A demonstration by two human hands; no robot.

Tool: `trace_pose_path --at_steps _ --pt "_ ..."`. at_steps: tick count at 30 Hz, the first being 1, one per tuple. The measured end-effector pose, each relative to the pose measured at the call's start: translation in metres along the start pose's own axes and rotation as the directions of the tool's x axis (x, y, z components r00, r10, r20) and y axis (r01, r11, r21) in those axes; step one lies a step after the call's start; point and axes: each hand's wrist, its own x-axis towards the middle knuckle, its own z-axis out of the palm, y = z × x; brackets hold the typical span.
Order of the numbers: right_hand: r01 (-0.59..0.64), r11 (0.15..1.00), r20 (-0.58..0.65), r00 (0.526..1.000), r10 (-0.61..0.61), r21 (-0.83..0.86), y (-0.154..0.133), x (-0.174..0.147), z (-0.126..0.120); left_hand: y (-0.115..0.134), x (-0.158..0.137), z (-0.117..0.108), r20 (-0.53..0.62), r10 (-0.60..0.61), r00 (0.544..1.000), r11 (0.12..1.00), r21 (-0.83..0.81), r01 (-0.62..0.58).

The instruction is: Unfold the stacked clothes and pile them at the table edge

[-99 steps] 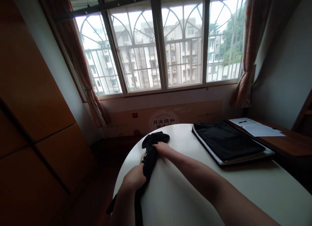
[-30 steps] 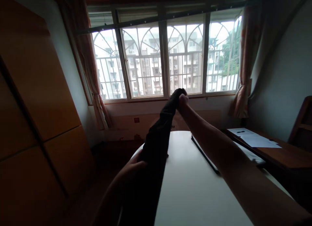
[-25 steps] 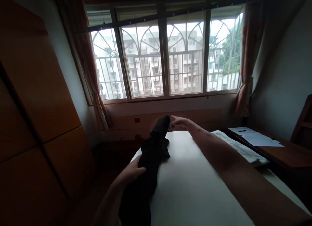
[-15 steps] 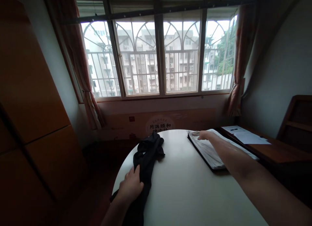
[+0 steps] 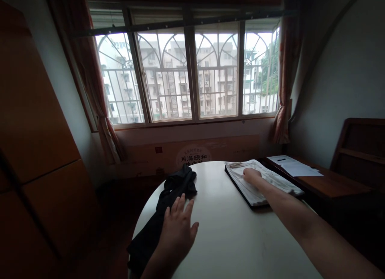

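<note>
Left hand [image 5: 178, 227]: being held flat, fingers spread, nothing gripped, partly overlapping the black garment [image 5: 168, 203] (contact unclear).
Black garment: lying just beyond and left of it, judged soft, light, best pinched at an edge.
Right hand [image 5: 251, 175]: being rested, loosely curled, on the pale folded cloth [image 5: 264, 182], farther out.

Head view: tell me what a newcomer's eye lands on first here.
First the bright barred window across the far wall, the one strong light in a dim room. Then the round white table below it, where the left hand lies open and flat beside a crumpled black garment near the table's left edge. The right hand rests on a folded pale garment at the table's right side.
</note>
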Motion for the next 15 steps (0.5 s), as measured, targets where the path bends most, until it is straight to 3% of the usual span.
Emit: trace_pose_path --at_steps 4,8,12,15 --pt "0.044 0.998 0.057 0.997 -0.047 0.047 -0.002 -0.018 0.001 0.019 -0.011 0.008 0.009 0.089 0.996 0.992 -0.092 -0.088" --pt "0.007 0.982 -0.029 1.000 -0.002 0.189 -0.001 -0.030 -0.011 0.032 -0.021 0.016 0.039 0.182 0.983 0.960 -0.223 -0.169" --pt "0.021 0.905 -0.198 0.978 0.070 0.424 0.003 -0.030 -0.059 0.035 -0.025 0.011 0.004 0.222 0.975 0.937 -0.278 -0.212" --pt "0.151 0.772 -0.347 0.933 0.095 0.618 0.001 -0.035 -0.113 0.036 -0.023 0.001 -0.047 0.217 0.975 0.936 -0.272 -0.222"
